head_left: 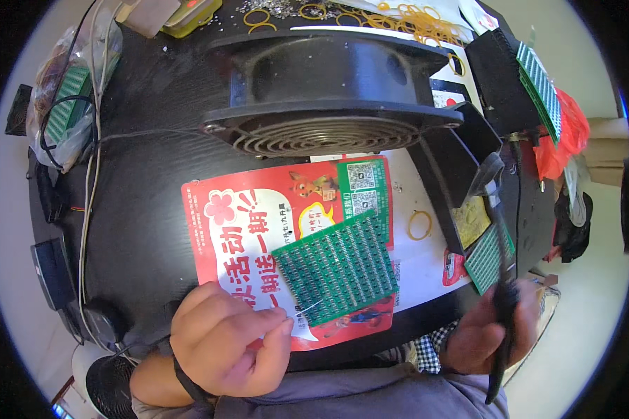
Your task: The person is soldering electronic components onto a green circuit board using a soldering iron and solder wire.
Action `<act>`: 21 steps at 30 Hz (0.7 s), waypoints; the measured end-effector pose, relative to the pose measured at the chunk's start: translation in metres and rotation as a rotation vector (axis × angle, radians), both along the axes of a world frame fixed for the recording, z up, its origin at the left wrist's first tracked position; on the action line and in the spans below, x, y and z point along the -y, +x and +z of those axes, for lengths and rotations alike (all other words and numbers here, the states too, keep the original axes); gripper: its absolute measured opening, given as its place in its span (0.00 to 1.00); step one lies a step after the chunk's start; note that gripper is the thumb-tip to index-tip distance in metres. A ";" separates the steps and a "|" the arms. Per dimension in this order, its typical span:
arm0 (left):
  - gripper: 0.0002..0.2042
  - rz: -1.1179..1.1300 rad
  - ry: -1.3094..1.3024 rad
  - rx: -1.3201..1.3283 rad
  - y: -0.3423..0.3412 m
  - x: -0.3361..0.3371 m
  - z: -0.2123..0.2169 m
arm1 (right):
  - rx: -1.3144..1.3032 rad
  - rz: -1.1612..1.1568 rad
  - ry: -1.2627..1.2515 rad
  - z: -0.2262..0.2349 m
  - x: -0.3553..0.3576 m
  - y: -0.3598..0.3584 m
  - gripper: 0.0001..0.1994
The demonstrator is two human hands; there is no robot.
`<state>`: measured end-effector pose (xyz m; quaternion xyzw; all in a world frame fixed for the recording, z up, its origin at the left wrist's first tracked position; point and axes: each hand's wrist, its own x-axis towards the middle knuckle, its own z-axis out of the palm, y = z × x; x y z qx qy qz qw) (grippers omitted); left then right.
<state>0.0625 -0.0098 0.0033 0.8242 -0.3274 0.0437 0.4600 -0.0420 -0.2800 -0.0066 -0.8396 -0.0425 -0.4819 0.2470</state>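
A green circuit board [339, 269] with dense rows of small parts lies tilted on a red and white printed sheet. At its near left corner my left hand [234, 342] pinches a thin silvery wire [304, 308] between thumb and forefinger. The wire's free end reaches over the board's near edge. On the right, my right hand [468, 342] is wrapped round the black handle of a soldering iron [503, 307]. Its narrow front end points away from me, at a black stand [440, 160] with a yellow sponge [470, 222]; the tip itself is hard to make out.
A large black fan [335, 84] stands behind the board. Another green board [489, 262] lies beside the stand. Rubber bands [426, 24] are heaped at the back. A clear bag of boards [70, 105] and cables [91, 174] lie left; stacked boards [541, 91] stand far right.
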 end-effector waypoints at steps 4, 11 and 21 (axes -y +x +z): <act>0.09 0.006 -0.010 0.003 -0.002 0.002 0.003 | 0.018 -0.150 -0.090 0.011 0.006 0.023 0.20; 0.09 -0.007 -0.020 0.006 -0.001 0.003 -0.002 | -0.331 -0.136 -0.205 0.004 0.013 0.008 0.24; 0.07 -0.018 -0.050 -0.001 -0.005 0.001 -0.005 | -0.247 0.523 0.275 -0.011 0.000 -0.023 0.35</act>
